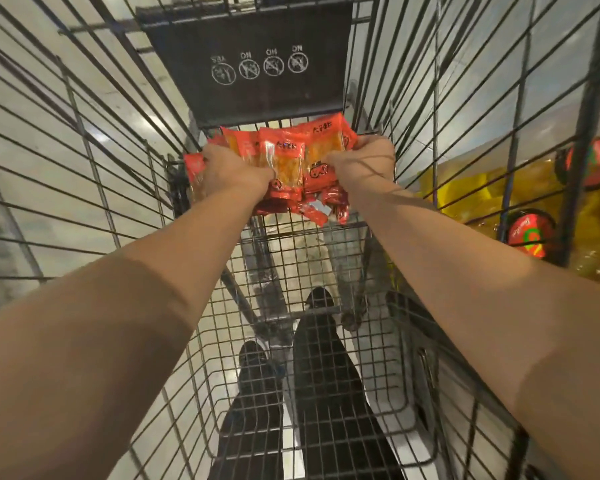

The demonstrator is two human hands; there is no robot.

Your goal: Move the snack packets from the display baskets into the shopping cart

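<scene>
- Both bare arms reach down into a wire shopping cart (pixel 326 355), seen from above, and meet at a bunch of red-orange snack packets (pixel 284 161).
- The left hand (pixel 232 169) grips the left side of the bunch; its fingers are curled round the packets and mostly hidden behind them, with only the back of the hand showing.
- The right hand (pixel 364 157) grips the right side of the bunch, its fingers wrapped over the top edge of the outer packet.
- The packets are fanned out between the two hands, printed faces towards the camera, with clear windows showing orange contents; a few hang loosely below the hands.
- The bunch is held inside the cart, near the end wall that carries a black plastic flap (pixel 250 60) with four white round pictograms, and just below that flap.
- Whether the lowest packets touch the cart's wire floor cannot be told.
- Through the floor grid show a pair of dark shoes and dark trouser legs (pixel 326 375) on a pale glossy floor.
- Beyond the cart's right side wall lie yellow bags with round red labels (pixel 530 233).
</scene>
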